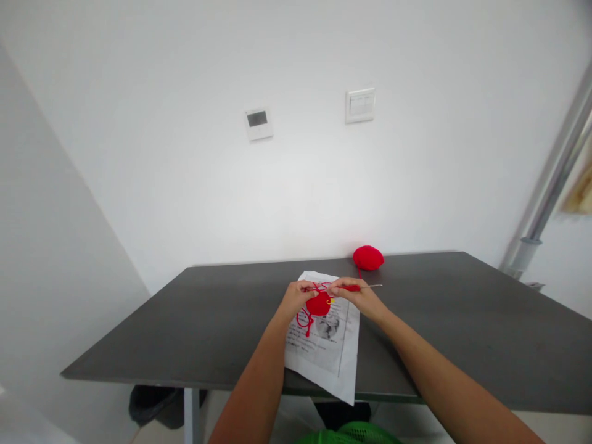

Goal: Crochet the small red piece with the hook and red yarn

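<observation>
Left hand (296, 296): pinching red crochet piece (319, 303), frame centre | Right hand (356, 295): gripping crochet hook (363, 287), touching the piece | Red yarn ball (369, 258): upper centre-right, on desk (462, 320) | Printed sheet (330, 351): beneath hands

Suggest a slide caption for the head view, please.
Both hands, left hand and right hand, crochet red piece over printed sheet.

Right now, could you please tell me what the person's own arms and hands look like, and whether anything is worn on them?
Both forearms are bare as far as the picture shows: no sleeves, no gloves. The left hand and the right hand carry no watch, bracelet or ring that I can make out, though the fingers are too small to check closely. Both arms are slim and enter from the bottom edge.
</observation>
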### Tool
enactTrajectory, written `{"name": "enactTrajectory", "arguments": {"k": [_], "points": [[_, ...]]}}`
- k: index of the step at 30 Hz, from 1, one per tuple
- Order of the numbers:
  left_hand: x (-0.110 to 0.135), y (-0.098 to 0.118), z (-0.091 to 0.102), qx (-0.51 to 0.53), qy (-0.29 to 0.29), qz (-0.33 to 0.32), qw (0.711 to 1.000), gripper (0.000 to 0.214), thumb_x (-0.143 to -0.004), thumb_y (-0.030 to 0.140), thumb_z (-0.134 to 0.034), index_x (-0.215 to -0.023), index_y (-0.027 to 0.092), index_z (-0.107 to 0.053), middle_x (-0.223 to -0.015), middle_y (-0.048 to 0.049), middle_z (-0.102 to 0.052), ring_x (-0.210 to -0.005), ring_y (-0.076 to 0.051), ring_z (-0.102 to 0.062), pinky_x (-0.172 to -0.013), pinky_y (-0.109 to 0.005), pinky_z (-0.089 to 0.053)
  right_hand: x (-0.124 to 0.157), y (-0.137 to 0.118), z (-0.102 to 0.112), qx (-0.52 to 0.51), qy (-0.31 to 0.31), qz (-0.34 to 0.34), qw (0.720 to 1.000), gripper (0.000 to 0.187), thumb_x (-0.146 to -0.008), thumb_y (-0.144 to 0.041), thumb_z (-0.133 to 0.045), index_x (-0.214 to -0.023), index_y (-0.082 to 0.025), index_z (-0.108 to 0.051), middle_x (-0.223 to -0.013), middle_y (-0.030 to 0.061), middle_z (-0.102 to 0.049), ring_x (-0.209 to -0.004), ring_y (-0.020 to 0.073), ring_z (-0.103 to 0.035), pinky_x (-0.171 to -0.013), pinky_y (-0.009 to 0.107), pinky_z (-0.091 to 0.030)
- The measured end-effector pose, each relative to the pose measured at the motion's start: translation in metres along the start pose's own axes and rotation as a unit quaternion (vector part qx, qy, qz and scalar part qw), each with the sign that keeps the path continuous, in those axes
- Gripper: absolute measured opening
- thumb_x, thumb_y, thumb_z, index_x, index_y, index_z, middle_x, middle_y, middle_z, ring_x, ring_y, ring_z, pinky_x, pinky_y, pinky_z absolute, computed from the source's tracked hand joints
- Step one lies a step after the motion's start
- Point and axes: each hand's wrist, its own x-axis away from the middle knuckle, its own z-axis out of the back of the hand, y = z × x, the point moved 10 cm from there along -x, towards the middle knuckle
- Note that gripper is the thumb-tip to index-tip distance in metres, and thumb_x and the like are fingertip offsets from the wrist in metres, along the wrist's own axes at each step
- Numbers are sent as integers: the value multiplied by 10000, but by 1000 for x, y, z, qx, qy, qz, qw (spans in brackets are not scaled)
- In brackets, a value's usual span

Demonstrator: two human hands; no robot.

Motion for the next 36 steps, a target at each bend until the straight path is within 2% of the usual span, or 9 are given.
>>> {"name": "enactTrajectory", "arguments": {"k": [6,12,20,23,26,32,36], "points": [[5,-5,-10,100,-54,36,993,148,-564,213,-698,-676,121,-664,-631,-29,-644,-571,-127,-547,-598,-246,-392,2,-8,-1,11,17,45,999,220,-744,-366,-636,-817,-168,-698,-768,43,-686,-761,188,-620,-709,301,-484],[11,-10,-23,196,-103,96,970,215,-517,211,-747,-669,99,-644,-611,-36,-635,-542,-115,-543,-603,-248,-386,6,-18,-2,62,16,105,992,208,-788,-353,-600,-865,-189,-702,-828,60,-696,-795,198,-632,-740,309,-486],[18,-5,-35,224,-157,108,956,230,-523,184,-754,-711,80,-672,-672,-68,-664,-598,-131,-577,-659,-258,-400,11,-30,-10,97,4,162,982,156,-807,-328,-585,-835,-218,-693,-847,61,-688,-818,195,-630,-769,334,-489],[17,-6,-35,221,-158,103,957,242,-536,186,-748,-740,78,-677,-678,-70,-667,-608,-132,-583,-661,-256,-405,11,-29,-13,97,-9,163,982,161,-818,-322,-570,-871,-223,-686,-918,67,-683,-892,200,-618,-825,353,-475],[15,-7,-36,213,-160,89,960,287,-546,186,-742,-807,85,-680,-731,-77,-676,-632,-139,-591,-669,-258,-413,10,-23,-14,110,-15,135,985,168,-820,-320,-561,-877,-222,-685,-931,68,-683,-902,200,-617,-837,355,-470],[12,1,-33,138,-145,23,980,390,-575,214,-728,-946,111,-664,-846,-76,-673,-765,-179,-599,-741,-284,-421,8,-20,-14,82,-14,101,991,175,-823,-316,-547,-868,-203,-673,-923,65,-686,-907,205,-619,-847,349,-461],[7,1,-25,109,-96,9,989,496,-567,190,-718,-1047,108,-624,-794,-53,-660,-727,-161,-587,-721,-280,-421,7,-16,-14,71,-17,89,993,180,-835,-312,-527,-867,-191,-657,-903,59,-677,-881,200,-616,-814,327,-464]]}}
